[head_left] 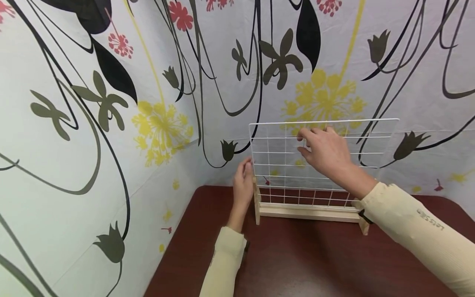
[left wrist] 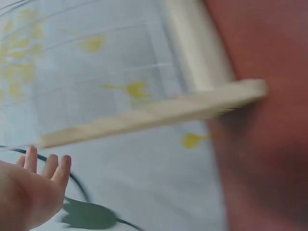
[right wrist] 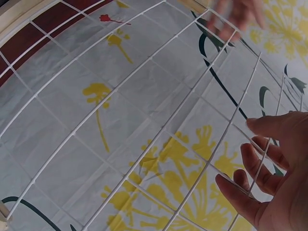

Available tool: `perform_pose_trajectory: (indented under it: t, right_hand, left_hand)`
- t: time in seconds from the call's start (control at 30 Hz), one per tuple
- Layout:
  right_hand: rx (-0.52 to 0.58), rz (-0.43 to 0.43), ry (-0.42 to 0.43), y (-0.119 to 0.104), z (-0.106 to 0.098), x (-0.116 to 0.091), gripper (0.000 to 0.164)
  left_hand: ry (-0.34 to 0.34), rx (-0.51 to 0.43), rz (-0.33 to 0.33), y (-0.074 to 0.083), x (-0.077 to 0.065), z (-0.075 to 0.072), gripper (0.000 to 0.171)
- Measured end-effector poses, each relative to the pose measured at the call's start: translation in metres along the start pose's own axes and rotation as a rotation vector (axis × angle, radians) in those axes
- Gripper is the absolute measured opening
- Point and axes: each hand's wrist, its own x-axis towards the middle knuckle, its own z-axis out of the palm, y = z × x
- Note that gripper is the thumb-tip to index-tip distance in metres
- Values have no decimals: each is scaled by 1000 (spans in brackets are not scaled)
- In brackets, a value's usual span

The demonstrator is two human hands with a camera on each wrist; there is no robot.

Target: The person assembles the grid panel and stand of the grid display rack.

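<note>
A white wire grid panel (head_left: 293, 159) stands upright in a pale wooden stand (head_left: 308, 212) on the table. At the panel's left edge, just above the wooden side post (left wrist: 154, 116), is my left hand (head_left: 243, 181), its fingers (left wrist: 61, 171) fairly straight and near or touching the edge wire. My right hand (head_left: 328, 152) is at the upper middle of the panel. In the right wrist view its bent fingers (right wrist: 262, 171) hook among the wires, while the thumb stands apart from them. The left hand looks blurred there.
Under the stand lies a dark red-brown table (head_left: 289, 264). Flower-patterned white cloth (head_left: 230, 99) hangs behind it and along the left side. The stand's right foot (head_left: 363, 227) is near my right sleeve (head_left: 419, 231).
</note>
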Motion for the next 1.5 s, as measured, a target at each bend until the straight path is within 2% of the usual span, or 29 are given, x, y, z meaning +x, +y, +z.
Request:
perform_pose_trajectory:
  t: [0.1, 0.23, 0.43, 0.57, 0.67, 0.8, 0.87, 0.93, 1.0, 1.03, 1.1, 1.17, 1.23, 1.3, 1.4, 1.5]
  right_hand:
    - [-3, 7, 9, 1, 0, 0, 23]
    - [1, 18, -2, 2, 1, -1, 22]
    - [29, -5, -52, 3, -6, -6, 28]
    - [45, -62, -41, 5, -18, -10, 36]
    - [67, -111, 51, 12, -27, -16, 39]
    - [77, -115, 286, 29, -32, -26, 31]
    - [69, -57, 442, 39, -31, -31, 29]
    - [98, 56, 619, 48, -28, -34, 32]
    - [184, 192, 777, 59, -26, -36, 34]
    - [245, 263, 837, 65, -26, -38, 32]
    - [386, 427, 887, 75, -28, -40, 29]
    - [526, 601, 842, 84, -32, -44, 33]
    - [627, 758, 732, 91, -34, -49, 33]
    - [692, 844, 630, 98, -33, -54, 35]
    - [720, 832, 552, 106, -26, -62, 37]
    - [772, 744, 557, 112, -18, -70, 34]
  left_hand:
    - [-22, -93, 48, 24, 19, 8, 45]
    - [-53, -215, 45, 40, 34, 18, 48]
    - [52, -383, -89, 45, 41, 23, 44]
    - [78, -463, -129, 47, 44, 21, 41]
    - [85, -477, -147, 46, 47, 20, 41]
    - [92, -520, -165, 47, 49, 19, 43]
    - [91, -541, -167, 48, 50, 19, 44]
    - [84, -549, -162, 50, 51, 19, 44]
    - [75, -543, -160, 50, 51, 19, 43]
    - [69, -540, -158, 50, 51, 20, 42]
    - [58, -535, -156, 50, 51, 21, 40]
    - [52, -533, -156, 50, 51, 23, 39]
    - [50, -537, -152, 50, 51, 25, 39]
    - [53, -541, -152, 49, 51, 26, 38]
    - [57, -545, -149, 49, 49, 27, 38]
    - [58, -546, -151, 47, 47, 28, 37]
